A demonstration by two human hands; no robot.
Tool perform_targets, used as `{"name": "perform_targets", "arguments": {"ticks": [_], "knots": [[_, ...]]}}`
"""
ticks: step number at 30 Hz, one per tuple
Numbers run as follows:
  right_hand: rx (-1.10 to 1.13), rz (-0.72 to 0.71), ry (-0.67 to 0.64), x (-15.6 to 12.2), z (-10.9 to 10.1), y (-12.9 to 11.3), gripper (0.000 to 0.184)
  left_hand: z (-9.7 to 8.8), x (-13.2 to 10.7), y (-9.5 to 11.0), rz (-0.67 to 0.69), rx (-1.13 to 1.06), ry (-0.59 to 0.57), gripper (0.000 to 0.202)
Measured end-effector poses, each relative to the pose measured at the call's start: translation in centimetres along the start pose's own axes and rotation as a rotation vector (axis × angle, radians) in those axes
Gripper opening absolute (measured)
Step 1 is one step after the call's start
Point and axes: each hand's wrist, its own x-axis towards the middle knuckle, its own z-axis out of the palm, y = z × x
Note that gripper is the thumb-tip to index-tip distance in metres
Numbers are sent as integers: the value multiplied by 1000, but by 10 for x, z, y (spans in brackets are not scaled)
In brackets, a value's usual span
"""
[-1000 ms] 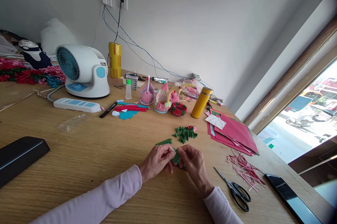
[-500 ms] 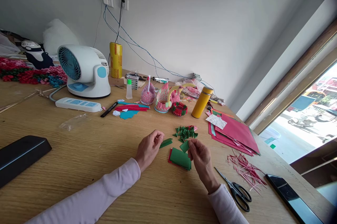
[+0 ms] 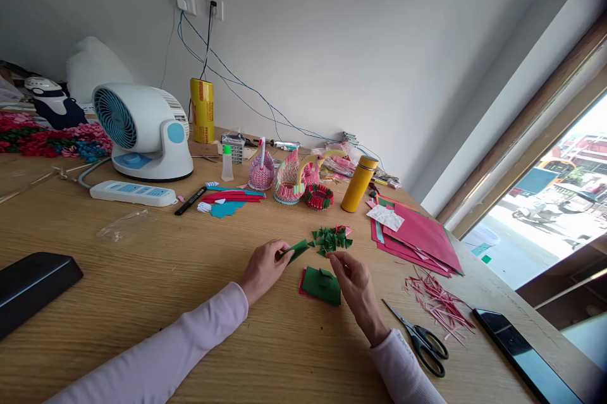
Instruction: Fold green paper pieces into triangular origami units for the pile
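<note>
My left hand [image 3: 263, 266] pinches one end of a green paper strip [image 3: 298, 249] just above the wooden table [image 3: 142, 303]. My right hand [image 3: 353, 282] hovers beside it with thumb and forefinger pinched together, and I cannot make out anything between them. Between both hands lies a small stack of green paper squares [image 3: 321, 284] with red sheets under it. Just beyond sits a pile of folded green triangles [image 3: 332, 239].
Scissors [image 3: 420, 341] and red paper trimmings [image 3: 439, 308] lie at the right, with a dark phone [image 3: 521, 353] beyond. Red paper sheets [image 3: 417, 236], a yellow flask [image 3: 358, 184], paper swans [image 3: 290, 177], a fan [image 3: 142, 132], a power strip [image 3: 133, 193].
Both hands lifted off the green stack and moved apart. The left hand went to the green strip and took hold of it. The right hand let go of a green square.
</note>
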Motion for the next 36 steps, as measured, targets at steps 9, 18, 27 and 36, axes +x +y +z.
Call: {"name": "perform_targets", "arguments": {"ticks": [9,18,27,36], "knots": [[265,69,-160,-6,16,-2,34,4,-19,36,-135,-619,-232,35],[390,89,-179,-7,16,-6,33,3,-18,37,-58,-549,-201,28],[518,135,-219,-9,21,-5,31,1,-18,39,-95,-579,-169,24],[662,98,-241,-12,20,-11,18,2,-18,35,-103,-747,-236,16]]}}
